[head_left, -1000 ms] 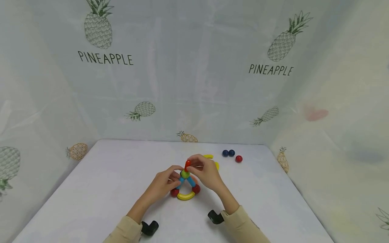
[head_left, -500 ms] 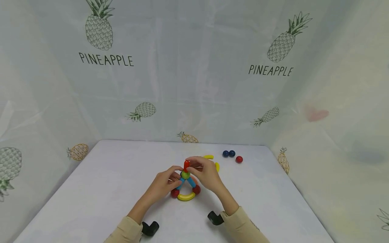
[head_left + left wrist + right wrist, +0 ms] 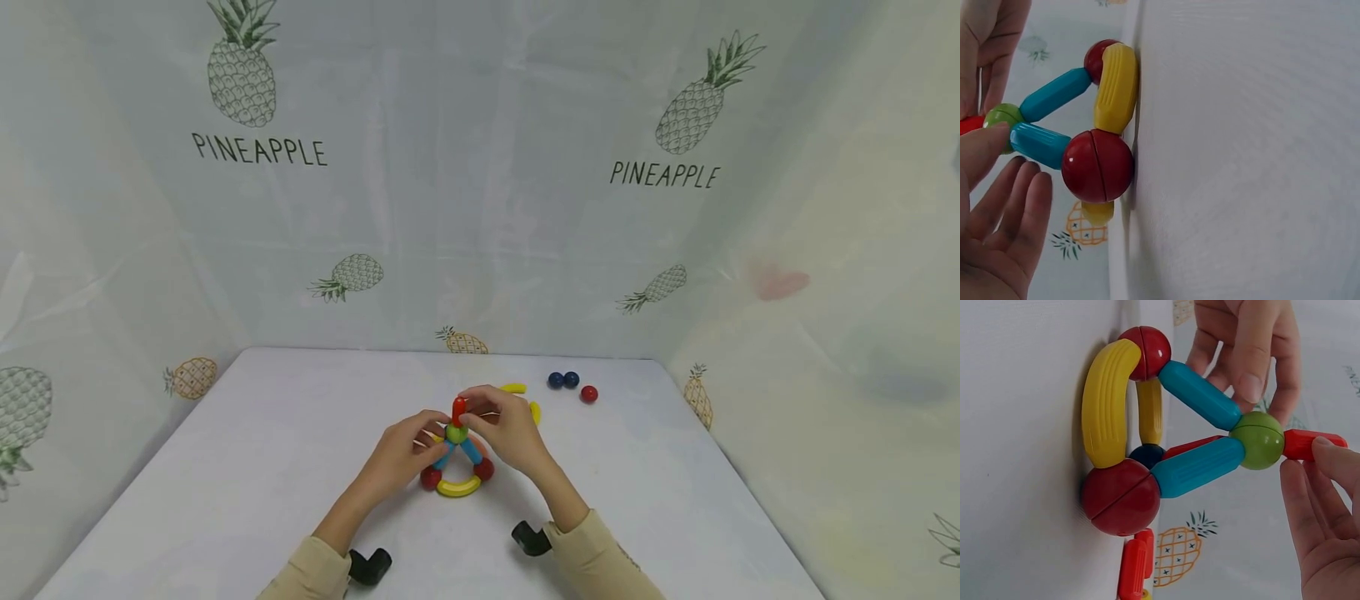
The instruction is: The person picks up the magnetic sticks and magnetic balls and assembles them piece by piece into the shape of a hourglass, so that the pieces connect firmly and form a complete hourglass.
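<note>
A pyramid of magnetic rods and balls stands on the table. Its base joins red balls (image 3: 1121, 497), a dark blue ball (image 3: 1147, 454) and curved yellow rods (image 3: 1105, 403). Two blue rods (image 3: 1200, 465) and a red one rise to a green ball (image 3: 1259, 441) at the top. My left hand (image 3: 408, 447) holds the green ball between thumb and fingers, its other fingers beside a blue rod. A short red rod (image 3: 459, 410) stands upright on the green ball, touching it; my right hand (image 3: 510, 423) pinches that rod between thumb and fingers.
Behind my right hand lie curved yellow rods (image 3: 535, 412). Two dark blue balls (image 3: 555, 380) and a single red ball (image 3: 589, 394) sit at the table's back right. Loose red rods (image 3: 1132, 569) show beyond the pyramid. Black elbow-shaped pieces (image 3: 371, 567) are by both sleeves.
The red rod in my right hand has tipped from a slight rightward lean to upright on the green ball. My left hand has barely moved.
</note>
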Available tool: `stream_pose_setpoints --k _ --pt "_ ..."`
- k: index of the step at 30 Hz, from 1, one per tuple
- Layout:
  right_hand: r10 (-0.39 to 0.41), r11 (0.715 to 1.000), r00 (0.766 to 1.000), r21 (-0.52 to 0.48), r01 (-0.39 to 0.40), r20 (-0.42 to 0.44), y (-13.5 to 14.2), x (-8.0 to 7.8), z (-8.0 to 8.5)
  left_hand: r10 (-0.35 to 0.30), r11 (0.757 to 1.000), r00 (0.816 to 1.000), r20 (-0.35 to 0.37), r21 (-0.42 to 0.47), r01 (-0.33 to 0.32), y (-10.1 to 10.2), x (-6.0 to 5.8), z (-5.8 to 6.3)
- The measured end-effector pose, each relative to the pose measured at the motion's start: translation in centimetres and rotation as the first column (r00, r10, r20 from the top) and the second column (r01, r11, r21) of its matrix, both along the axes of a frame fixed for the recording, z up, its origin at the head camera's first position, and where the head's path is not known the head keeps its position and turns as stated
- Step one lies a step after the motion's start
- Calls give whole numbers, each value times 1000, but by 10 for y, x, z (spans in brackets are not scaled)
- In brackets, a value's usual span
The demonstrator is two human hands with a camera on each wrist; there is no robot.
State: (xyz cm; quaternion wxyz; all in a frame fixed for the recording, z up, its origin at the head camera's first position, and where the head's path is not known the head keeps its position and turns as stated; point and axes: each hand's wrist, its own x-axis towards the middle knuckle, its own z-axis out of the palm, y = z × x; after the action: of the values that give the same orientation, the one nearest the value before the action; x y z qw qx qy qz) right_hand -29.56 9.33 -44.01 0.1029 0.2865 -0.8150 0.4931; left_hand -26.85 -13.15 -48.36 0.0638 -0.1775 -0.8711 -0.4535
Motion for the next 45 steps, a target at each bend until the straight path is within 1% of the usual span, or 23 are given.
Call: stream_pose_setpoints --k 3,6,9,12,18,27,34,40,45 --pt "5 1000 1000 -1 -5 -7 0 0 -1 37 999 999 -38 17 -37 2 0 2" --pt "4 1000 1000 -1 -4 -9 -1 0 -2 70 997 995 -73 49 -66 5 0 7" --pt "5 1000 1000 1 -5 -13 -1 0 -2 89 994 991 -102 73 -82 7 -1 13" --pt "6 1000 1000 3 -6 -12 -1 1 -1 103 993 988 -116 74 -94 9 -2 17" --pt "11 1000 1000 8 -11 -14 -1 0 -1 93 993 989 -118 77 -85 12 -5 24" --pt "10 1000 1000 13 -9 -7 0 0 0 85 994 986 -144 82 -74 15 -7 30" --pt "20 1000 1000 17 -20 -10 3 0 1 73 995 985 -157 83 -60 16 -10 29" --pt "25 1000 1000 12 -24 -8 4 -1 1 59 996 988 -141 81 -48 16 -12 29" --pt "19 1000 1000 20 -18 -25 5 -1 1 51 998 983 -176 48 -43 17 -13 29"
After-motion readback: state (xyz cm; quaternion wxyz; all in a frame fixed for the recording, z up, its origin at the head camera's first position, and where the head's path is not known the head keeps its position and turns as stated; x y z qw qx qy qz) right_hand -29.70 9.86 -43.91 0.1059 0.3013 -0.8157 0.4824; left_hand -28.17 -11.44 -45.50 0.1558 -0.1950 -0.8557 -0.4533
